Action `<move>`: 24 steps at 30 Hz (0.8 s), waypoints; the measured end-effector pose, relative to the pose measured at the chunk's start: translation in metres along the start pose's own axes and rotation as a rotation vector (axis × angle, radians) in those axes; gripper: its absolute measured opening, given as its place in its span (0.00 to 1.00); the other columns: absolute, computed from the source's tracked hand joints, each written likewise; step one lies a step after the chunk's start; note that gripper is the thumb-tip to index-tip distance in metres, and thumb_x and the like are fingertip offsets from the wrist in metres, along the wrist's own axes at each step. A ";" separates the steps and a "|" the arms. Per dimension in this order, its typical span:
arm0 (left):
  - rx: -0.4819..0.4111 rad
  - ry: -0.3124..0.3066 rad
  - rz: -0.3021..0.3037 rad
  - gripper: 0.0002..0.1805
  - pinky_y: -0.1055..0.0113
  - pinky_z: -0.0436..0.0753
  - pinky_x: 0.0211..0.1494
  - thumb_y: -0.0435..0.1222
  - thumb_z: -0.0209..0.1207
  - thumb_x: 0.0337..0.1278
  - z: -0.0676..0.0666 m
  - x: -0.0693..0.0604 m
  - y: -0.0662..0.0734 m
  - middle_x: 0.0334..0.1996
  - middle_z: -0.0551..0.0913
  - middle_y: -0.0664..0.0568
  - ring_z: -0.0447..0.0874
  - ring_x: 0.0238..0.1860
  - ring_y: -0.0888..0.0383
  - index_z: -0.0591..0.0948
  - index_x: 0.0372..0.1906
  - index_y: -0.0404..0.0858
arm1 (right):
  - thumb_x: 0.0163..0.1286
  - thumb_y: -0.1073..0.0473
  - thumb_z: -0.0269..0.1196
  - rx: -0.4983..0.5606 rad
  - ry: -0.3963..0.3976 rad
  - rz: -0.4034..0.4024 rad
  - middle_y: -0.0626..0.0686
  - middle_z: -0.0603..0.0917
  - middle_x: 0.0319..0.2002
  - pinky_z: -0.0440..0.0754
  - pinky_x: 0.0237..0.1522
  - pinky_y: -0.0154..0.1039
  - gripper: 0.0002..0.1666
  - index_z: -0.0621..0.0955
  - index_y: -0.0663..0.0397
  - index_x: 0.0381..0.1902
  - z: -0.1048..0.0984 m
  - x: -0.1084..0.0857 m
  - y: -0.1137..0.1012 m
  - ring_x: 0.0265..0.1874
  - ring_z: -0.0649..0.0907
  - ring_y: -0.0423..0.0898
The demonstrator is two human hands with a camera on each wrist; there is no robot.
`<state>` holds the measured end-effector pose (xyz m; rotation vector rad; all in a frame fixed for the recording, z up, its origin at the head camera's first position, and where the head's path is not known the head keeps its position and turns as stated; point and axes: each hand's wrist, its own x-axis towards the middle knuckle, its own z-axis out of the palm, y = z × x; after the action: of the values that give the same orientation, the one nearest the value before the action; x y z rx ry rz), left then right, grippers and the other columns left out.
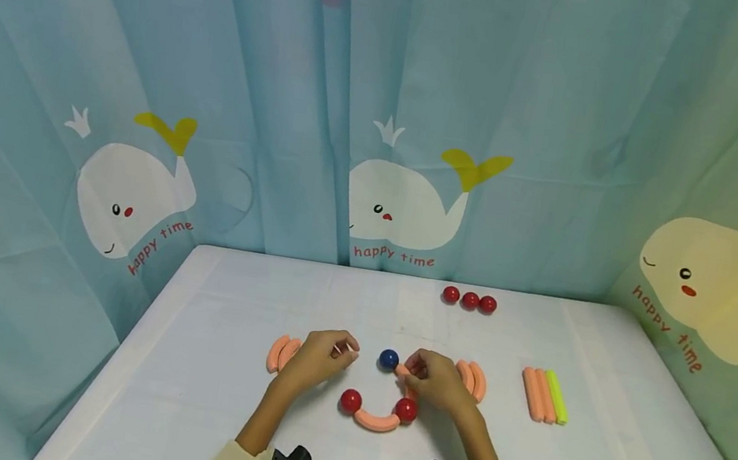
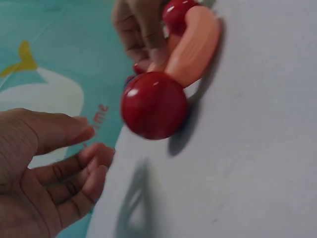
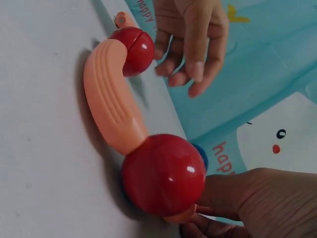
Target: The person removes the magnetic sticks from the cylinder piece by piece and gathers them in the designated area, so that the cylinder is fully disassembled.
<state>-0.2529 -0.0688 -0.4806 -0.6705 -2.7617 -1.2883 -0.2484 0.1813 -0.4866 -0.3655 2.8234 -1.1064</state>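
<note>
On the white table, a curved orange stick [image 1: 377, 422] joins two red balls, the left one [image 1: 350, 401] and the right one [image 1: 405, 410]. Another curved orange stick [image 1: 402, 371] runs from the right red ball up to a blue ball [image 1: 388, 359]. My right hand [image 1: 438, 382] pinches this second stick between thumb and fingers, partly covering it. Apart from the toy, my left hand [image 1: 320, 362] hovers above the left red ball with loosely bent fingers and nothing between them. In the left wrist view its thumb [image 2: 64, 131] stands clear of the fingertips.
Spare curved orange sticks lie beside the left wrist [image 1: 279, 353] and beyond the right hand [image 1: 477, 381]. Farther right are straight orange sticks [image 1: 539, 395] and a green one [image 1: 557, 397]. Three red balls [image 1: 470, 301] sit near the back edge, before a whale-print curtain [image 1: 289, 91].
</note>
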 end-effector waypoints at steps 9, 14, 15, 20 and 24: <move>-0.078 -0.087 -0.081 0.18 0.71 0.78 0.36 0.37 0.65 0.58 0.017 0.000 -0.005 0.34 0.82 0.50 0.79 0.33 0.63 0.81 0.51 0.34 | 0.61 0.65 0.67 -0.003 0.020 -0.098 0.48 0.82 0.30 0.75 0.34 0.31 0.07 0.84 0.58 0.39 0.008 0.003 0.003 0.31 0.76 0.40; -0.042 -0.111 -0.039 0.22 0.71 0.80 0.39 0.38 0.68 0.55 0.024 0.002 -0.004 0.40 0.82 0.46 0.82 0.36 0.60 0.79 0.54 0.34 | 0.63 0.63 0.67 -0.013 0.020 -0.176 0.48 0.84 0.33 0.75 0.35 0.32 0.07 0.85 0.55 0.40 0.013 0.005 0.004 0.32 0.76 0.39; -0.032 -0.112 -0.033 0.22 0.71 0.80 0.39 0.39 0.68 0.55 0.026 0.002 -0.003 0.40 0.82 0.45 0.82 0.37 0.59 0.79 0.54 0.35 | 0.63 0.62 0.67 -0.010 0.020 -0.186 0.48 0.84 0.34 0.76 0.35 0.32 0.08 0.85 0.55 0.40 0.014 0.006 0.004 0.33 0.76 0.38; 0.036 -0.075 0.006 0.20 0.74 0.77 0.35 0.38 0.69 0.54 0.033 0.002 0.002 0.37 0.82 0.47 0.78 0.32 0.63 0.82 0.51 0.37 | 0.62 0.62 0.67 -0.012 0.030 -0.222 0.49 0.85 0.35 0.77 0.38 0.35 0.08 0.86 0.53 0.40 0.018 0.007 0.003 0.35 0.78 0.40; 0.084 -0.034 0.002 0.18 0.76 0.72 0.29 0.39 0.70 0.53 0.037 0.002 0.003 0.30 0.77 0.52 0.69 0.26 0.67 0.83 0.49 0.38 | 0.63 0.61 0.68 -0.029 0.039 -0.233 0.48 0.85 0.34 0.78 0.39 0.36 0.06 0.85 0.53 0.38 0.020 0.008 0.003 0.36 0.80 0.41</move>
<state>-0.2472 -0.0390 -0.5024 -0.6957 -2.8230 -1.1640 -0.2537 0.1678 -0.5035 -0.6984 2.8901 -1.1240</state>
